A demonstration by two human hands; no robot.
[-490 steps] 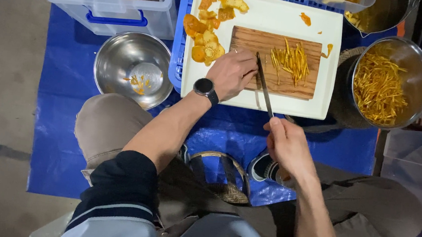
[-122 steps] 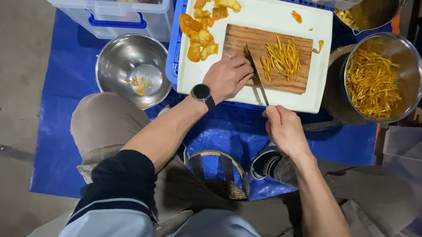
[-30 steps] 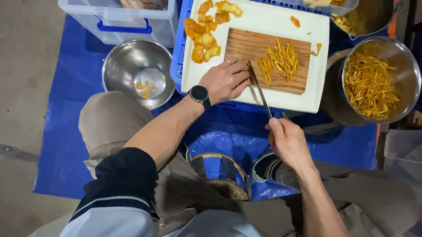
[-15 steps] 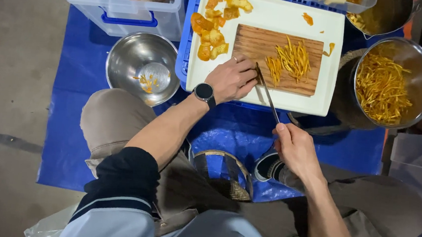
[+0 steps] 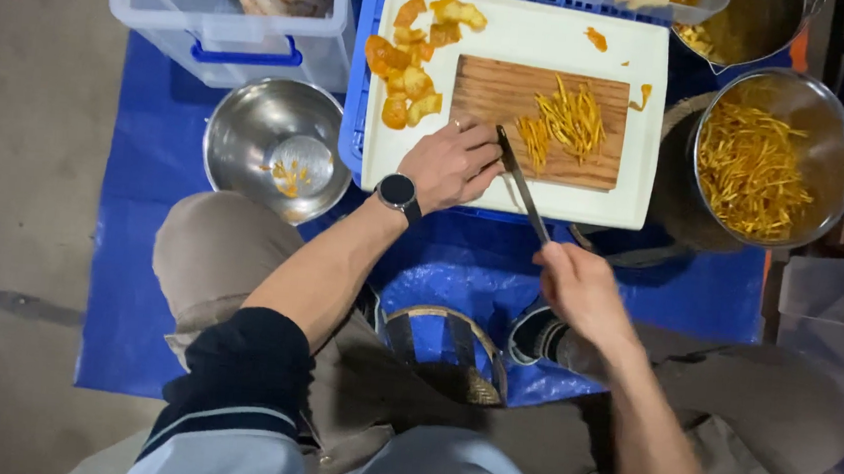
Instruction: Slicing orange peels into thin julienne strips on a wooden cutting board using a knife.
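Both hands busy: right hand (image 5: 578,289) gripping knife (image 5: 522,183), left hand (image 5: 451,161) curled, pressing on wooden board (image 5: 499,93) beside orange strips (image 5: 566,123).

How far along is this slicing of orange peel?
Well underway: the right-hand steel bowl holds many cut strips. In hand: the right hand works a knife beside the left hand on the wooden board, with fresh strips there. Left: uncut peel pieces on the white tray.
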